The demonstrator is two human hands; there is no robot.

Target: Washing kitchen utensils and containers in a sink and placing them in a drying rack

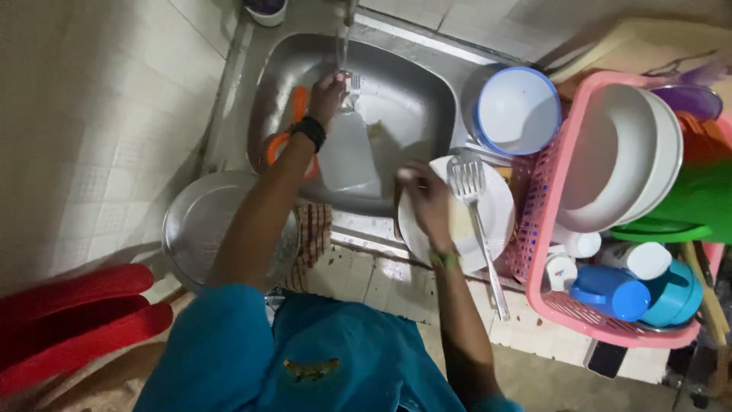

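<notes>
My left hand (pixel 328 95) holds a fork (pixel 352 84) under the running tap (pixel 347 15) over the steel sink (pixel 412 84). A black band circles that wrist. A clear plastic container (pixel 347 156) stands in the sink just below the hand. My right hand (pixel 427 198) grips the left edge of a white plate (pixel 499 210) at the sink's right rim. A slotted metal spatula (pixel 473 206) lies across that plate, its handle pointing toward me.
A pink dish basket (pixel 549 290) at the right holds white bowls (pixel 633 156), a blue cup, lids and green plastic ware. A blue-rimmed white bowl (pixel 518 111) sits behind it. A steel pan (pixel 198 221) lies left of the sink. Red stools (pixel 76 313) stand at the lower left.
</notes>
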